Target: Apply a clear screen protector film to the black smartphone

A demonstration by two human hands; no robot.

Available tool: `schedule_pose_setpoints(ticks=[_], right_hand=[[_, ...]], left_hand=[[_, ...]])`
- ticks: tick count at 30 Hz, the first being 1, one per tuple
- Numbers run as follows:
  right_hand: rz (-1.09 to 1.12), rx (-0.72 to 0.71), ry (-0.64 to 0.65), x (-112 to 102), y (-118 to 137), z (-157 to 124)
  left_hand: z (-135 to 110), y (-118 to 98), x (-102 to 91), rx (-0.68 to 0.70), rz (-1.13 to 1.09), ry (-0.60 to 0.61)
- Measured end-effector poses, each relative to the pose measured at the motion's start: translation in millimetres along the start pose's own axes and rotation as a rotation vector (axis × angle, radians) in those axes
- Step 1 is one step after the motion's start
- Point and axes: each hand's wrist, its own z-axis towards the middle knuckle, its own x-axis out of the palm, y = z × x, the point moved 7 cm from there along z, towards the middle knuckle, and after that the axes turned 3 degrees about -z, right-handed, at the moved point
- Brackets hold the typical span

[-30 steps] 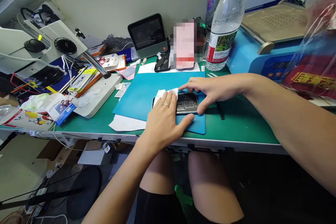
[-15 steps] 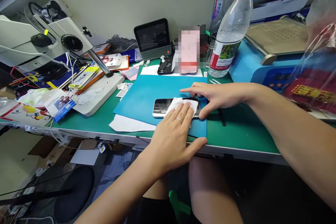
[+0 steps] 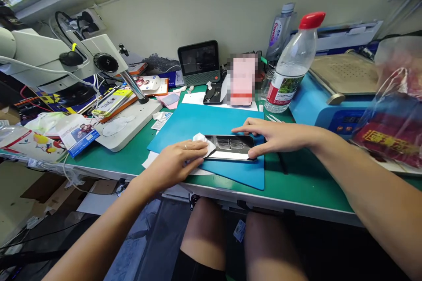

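Observation:
A smartphone [image 3: 231,143] lies face up on the blue mat [image 3: 204,118], its dark screen showing bright reflections. My left hand [image 3: 180,158] presses a folded white wipe [image 3: 199,141] against the phone's left end, fingers together over it. At the opposite end, my right hand [image 3: 263,137] steadies the phone, thumb on its lower right corner and curled fingers by the upper right edge. The index finger reaches out over the mat. White paper [image 3: 151,159] sticks out from under the mat's left side.
A microscope stand [image 3: 132,123] stands on the left among packets. Behind the mat are a smart display [image 3: 199,63], a dark phone part [image 3: 213,93] and a pink-screened phone [image 3: 243,81]. To the right are a red-capped bottle [image 3: 286,79], tweezers [image 3: 273,118] and a blue heating plate [image 3: 316,101].
My left hand has slid the wipe leftward across the screen, from the phone's right half to its left end. My right hand stays at the right end. The camera view has tilted upward.

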Motion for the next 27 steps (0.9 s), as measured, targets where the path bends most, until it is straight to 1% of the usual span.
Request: schedule_pose_setpoints(ticks=[2, 5, 7, 9, 12, 14, 16, 20, 23, 27], right_hand=[[-0.015, 0.011, -0.013, -2.9, 1.8, -0.3], [-0.001, 0.021, 0.0, -7.9, 11.2, 2.1], [-0.011, 0.014, -0.012, -11.7, 25.0, 7.3], [-0.051, -0.003, -0.032, -12.9, 43.6, 15.6], [-0.08, -0.025, -0.042, -6.9, 70.1, 32.3], [-0.089, -0.028, -0.038, 0.8, 80.7, 44.1], [-0.106, -0.034, -0.06, 7.0, 85.5, 54.3], [-0.135, -0.033, -0.126, 14.3, 85.6, 66.3], [-0.18, -0.05, -0.189, 15.4, 89.6, 68.3], [-0.226, -0.098, -0.254, 18.2, 101.1, 66.7]], left_hand=[[-1.1, 15.1, -10.3, 0.037, -0.008, -0.044], [5.4, 39.3, -22.8, 0.035, 0.013, -0.106], [14.6, 50.6, -27.6, 0.038, 0.022, -0.111], [24.8, 56.7, -28.9, 0.055, 0.026, -0.087], [35.3, 60.2, -26.6, 0.083, 0.019, -0.056], [37.7, 61.2, -24.2, 0.093, -0.003, -0.055], [37.6, 61.2, -21.7, 0.106, -0.035, -0.058], [35.8, 57.1, -16.0, 0.163, -0.104, -0.034], [36.4, 54.7, -11.2, 0.197, -0.114, -0.006], [37.8, 56.6, -7.3, 0.191, -0.115, -0.004]])
